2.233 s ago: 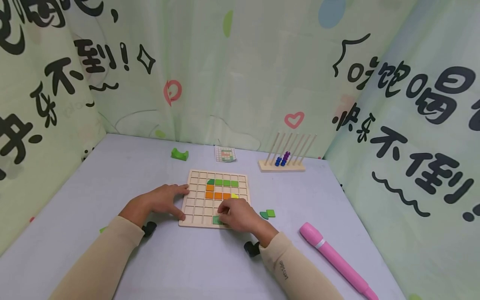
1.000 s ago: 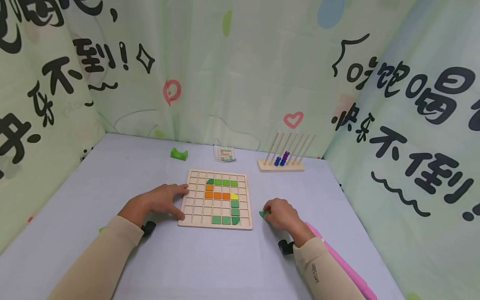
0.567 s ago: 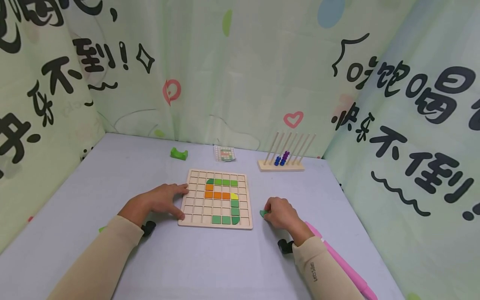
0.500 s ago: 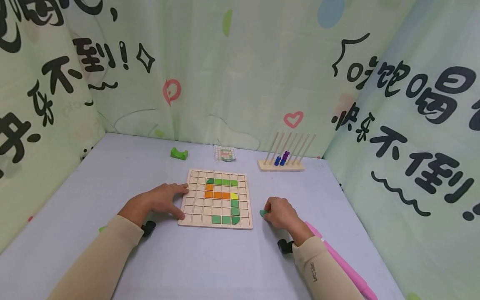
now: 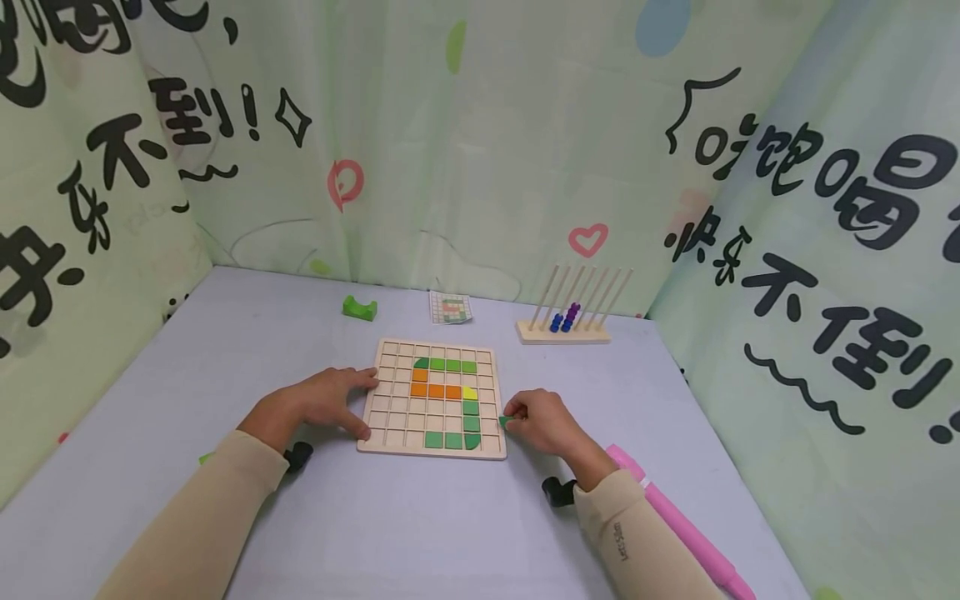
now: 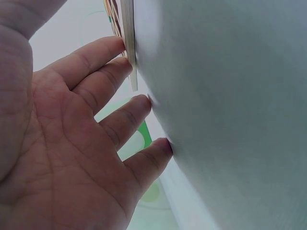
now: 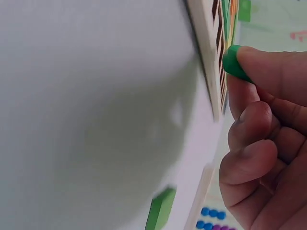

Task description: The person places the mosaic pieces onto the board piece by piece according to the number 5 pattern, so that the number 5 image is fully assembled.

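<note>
A wooden grid board (image 5: pixel 390 400) lies on the table with green, orange and yellow tiles set in several of its squares. My left hand (image 5: pixel 324 404) rests along the board's left edge, fingers extended and thumb spread; the left wrist view shows its fingertips at the board's side. With thumb and index finger, my right hand (image 5: pixel 543 423) pinches a dark green tile (image 7: pixel 233 62) right at the board's right edge. The other fingers of that hand are curled in. A light green tile (image 7: pixel 161 208) lies on the table near the right hand, hidden from the head view.
At the back stand a green curved block (image 5: pixel 359 308), a small pattern card (image 5: pixel 451 308) and a peg rack (image 5: pixel 564 333) with blue and purple beads. A pink microphone-shaped stick (image 5: pixel 686 525) lies right of the right forearm. Something green (image 5: pixel 205 457) shows beside the left sleeve.
The right hand left the board, went to the loose tiles on the right, picked up a dark green tile and carried it left to the board's edge. The left hand stayed put.
</note>
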A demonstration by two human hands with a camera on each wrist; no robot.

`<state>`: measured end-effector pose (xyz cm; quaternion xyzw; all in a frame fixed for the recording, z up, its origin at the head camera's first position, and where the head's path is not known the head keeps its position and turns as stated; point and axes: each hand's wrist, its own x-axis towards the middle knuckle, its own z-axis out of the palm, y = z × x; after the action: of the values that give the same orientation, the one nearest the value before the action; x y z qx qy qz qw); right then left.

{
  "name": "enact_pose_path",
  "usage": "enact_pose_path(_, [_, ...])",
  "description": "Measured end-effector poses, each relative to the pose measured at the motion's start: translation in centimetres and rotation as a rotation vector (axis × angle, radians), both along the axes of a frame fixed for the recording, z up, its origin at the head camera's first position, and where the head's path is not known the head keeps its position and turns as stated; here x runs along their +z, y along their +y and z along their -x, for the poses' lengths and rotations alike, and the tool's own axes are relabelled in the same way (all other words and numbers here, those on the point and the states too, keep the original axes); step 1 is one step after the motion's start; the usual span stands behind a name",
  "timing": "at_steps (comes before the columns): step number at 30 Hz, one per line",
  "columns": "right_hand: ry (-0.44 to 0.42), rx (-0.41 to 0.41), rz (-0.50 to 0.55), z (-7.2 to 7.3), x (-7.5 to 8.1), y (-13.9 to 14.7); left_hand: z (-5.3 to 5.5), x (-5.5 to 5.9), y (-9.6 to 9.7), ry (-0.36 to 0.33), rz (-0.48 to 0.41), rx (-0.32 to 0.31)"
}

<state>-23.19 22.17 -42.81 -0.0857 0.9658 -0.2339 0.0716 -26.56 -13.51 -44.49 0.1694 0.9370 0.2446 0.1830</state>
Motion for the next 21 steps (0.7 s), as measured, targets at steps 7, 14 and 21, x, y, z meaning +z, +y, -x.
enact_pose_path(7, [-0.019,0.07,0.059,-0.3,-0.1,-2.5,0.1,-0.1,0.0,-0.007,0.002,0.008])
enact_pose_path(14, [-0.024,0.165,0.086,-0.6,0.2,-5.6,0.3,-0.2,-0.1,0.006,0.018,0.002])
enact_pose_path(21, [-0.024,0.256,0.13,-0.6,0.1,-8.8,0.3,-0.2,-0.1,-0.011,0.001,-0.002])
